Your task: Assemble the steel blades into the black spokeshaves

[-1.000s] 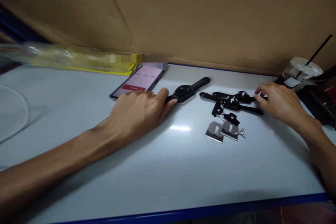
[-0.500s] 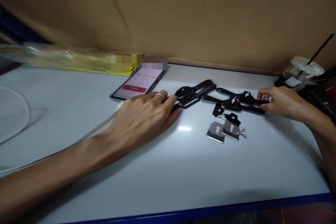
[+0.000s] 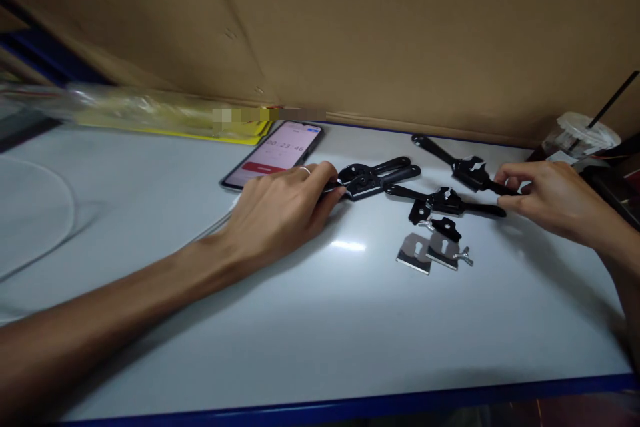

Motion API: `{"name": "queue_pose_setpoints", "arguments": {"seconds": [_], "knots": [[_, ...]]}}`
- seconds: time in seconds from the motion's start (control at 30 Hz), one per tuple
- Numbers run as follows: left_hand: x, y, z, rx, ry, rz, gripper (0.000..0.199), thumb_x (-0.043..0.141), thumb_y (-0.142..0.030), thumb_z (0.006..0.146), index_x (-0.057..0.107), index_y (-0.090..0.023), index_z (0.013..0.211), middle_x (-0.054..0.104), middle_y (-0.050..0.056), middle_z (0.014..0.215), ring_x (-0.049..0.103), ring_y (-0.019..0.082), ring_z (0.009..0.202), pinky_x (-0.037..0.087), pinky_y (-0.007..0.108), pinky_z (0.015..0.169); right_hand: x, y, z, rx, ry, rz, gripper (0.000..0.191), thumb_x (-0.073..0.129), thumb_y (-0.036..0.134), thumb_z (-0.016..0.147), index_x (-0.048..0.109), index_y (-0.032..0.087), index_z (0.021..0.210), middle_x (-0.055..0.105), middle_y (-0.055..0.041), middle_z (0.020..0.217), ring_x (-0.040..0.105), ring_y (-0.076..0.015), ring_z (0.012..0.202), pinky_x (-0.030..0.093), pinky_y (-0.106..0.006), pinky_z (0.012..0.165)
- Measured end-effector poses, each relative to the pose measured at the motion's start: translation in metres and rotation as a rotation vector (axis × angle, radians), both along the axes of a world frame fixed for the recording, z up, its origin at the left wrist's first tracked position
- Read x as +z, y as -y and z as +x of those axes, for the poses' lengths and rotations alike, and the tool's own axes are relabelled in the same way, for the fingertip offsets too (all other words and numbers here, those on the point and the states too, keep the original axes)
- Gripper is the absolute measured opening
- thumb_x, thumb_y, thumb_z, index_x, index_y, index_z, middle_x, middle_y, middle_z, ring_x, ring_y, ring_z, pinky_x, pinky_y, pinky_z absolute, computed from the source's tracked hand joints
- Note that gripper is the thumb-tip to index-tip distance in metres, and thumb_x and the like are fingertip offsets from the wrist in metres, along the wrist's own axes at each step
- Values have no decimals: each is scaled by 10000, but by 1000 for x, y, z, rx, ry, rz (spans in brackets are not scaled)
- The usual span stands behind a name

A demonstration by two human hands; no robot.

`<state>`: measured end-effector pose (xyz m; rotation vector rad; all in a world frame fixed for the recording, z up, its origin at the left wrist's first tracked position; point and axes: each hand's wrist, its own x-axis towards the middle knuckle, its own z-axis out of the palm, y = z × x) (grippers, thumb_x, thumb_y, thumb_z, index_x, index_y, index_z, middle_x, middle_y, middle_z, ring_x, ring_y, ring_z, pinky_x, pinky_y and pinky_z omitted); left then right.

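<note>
My right hand [image 3: 545, 197] pinches one handle of a black spokeshave [image 3: 471, 172], whose other end tilts up to the left. A second spokeshave [image 3: 445, 201] lies on the table just in front of it. My left hand [image 3: 295, 203], with a ring on one finger, closes on the near handle of a black spokeshave body [image 3: 367, 188]. Another similar black body [image 3: 353, 172] lies against it. Below them are two black cap plates [image 3: 447, 227], two flat steel blades [image 3: 414, 253] and small silver thumbscrews [image 3: 464, 255].
A phone [image 3: 273, 153] running a timer lies behind my left hand, with a white cable [image 3: 65, 193] to the left. Plastic-wrapped yellow material [image 3: 170, 117] lies along the cardboard wall [image 3: 375, 27]. A lidded cup with a straw [image 3: 580, 133] stands at the back right.
My right hand has lifted the rear spokeshave, separating it from the front one and swinging its far end up. My left hand stays on its spokeshave body. The view has shifted slightly.
</note>
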<state>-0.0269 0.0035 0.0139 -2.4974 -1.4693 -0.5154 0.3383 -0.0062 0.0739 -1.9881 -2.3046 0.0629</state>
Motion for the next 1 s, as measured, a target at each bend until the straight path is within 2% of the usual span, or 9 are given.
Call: {"name": "queue_pose_setpoints", "arguments": {"seconds": [0.17, 0.27, 0.33, 0.4, 0.53, 0.63, 0.7, 0.87, 1.0], "knots": [[7, 17, 3, -139, 267, 63, 211, 342, -200, 1058, 553, -211, 1059, 637, -9, 748, 574, 137, 603, 424, 281, 573, 7, 33, -25, 348, -200, -403, 111, 592, 157, 749, 640, 254, 775, 598, 66, 668, 517, -135, 595, 338, -253, 561], [5, 30, 8, -431, 363, 16, 184, 397, -129, 1043, 557, -212, 1081, 649, 9, 857, 595, 131, 683, 456, 269, 612, 5, 49, -38, 487, -234, -526, 198, 608, 86, 716, 631, 263, 802, 660, 72, 761, 587, -144, 696, 386, -244, 627], [2, 36, 11, -606, 328, -43, 167, 421, -148, 1052, 578, -197, 1080, 616, 12, 828, 568, 138, 685, 444, 264, 593, 0, 56, -43, 511, -243, -555, 245, 621, 67, 711, 641, 272, 844, 695, 59, 832, 631, -163, 778, 419, -255, 680], [1, 40, 14, -711, 232, -102, 212, 413, -241, 1080, 605, -182, 1015, 592, 21, 796, 544, 158, 676, 445, 283, 589, -5, 60, -44, 508, -229, -588, 268, 626, 71, 741, 657, 279, 907, 712, 35, 898, 654, -183, 841, 442, -269, 706], [5, 43, 18, -762, 47, -169, 369, 422, -405, 1089, 600, -180, 858, 589, 33, 783, 524, 171, 650, 446, 306, 582, -10, 64, -41, 441, -156, -640, 229, 646, 122, 829, 674, 292, 980, 711, 6, 947, 669, -204, 857, 459, -292, 702], [7, 44, 20, -781, 18, -146, 324, 512, -411, 1059, 604, -176, 857, 595, 30, 789, 513, 162, 640, 426, 302, 562, -5, 66, -44, 427, -142, -587, 39, 678, 284, 917, 678, 288, 955, 718, 4, 916, 675, -210, 828, 458, -305, 688], [6, 45, 21, -785, 11, -133, 289, 552, -387, 1044, 599, -178, 850, 599, 23, 785, 513, 156, 634, 418, 303, 555, 0, 66, -49, 474, -149, -538, 74, 637, 335, 970, 692, 288, 987, 733, 0, 937, 684, -206, 832, 468, -313, 711], [4, 46, 23, -792, 15, -136, 255, 544, -310, 1048, 583, -185, 829, 610, 8, 767, 524, 147, 622, 420, 302, 558, -1, 65, -62, 591, -187, -403, 289, 509, 155, 969, 701, 277, 1147, 724, -49, 1157, 692, -217, 947, 500, -356, 844], [3, 45, 22, -788, 20, -133, 272, 497, -291, 1065, 575, -187, 826, 601, 6, 749, 524, 154, 623, 420, 303, 574, -12, 59, -62, 559, -160, -351, 368, 469, 107, 942, 659, 236, 1230, 675, -86, 1179, 660, -224, 953, 499, -361, 830]]}}
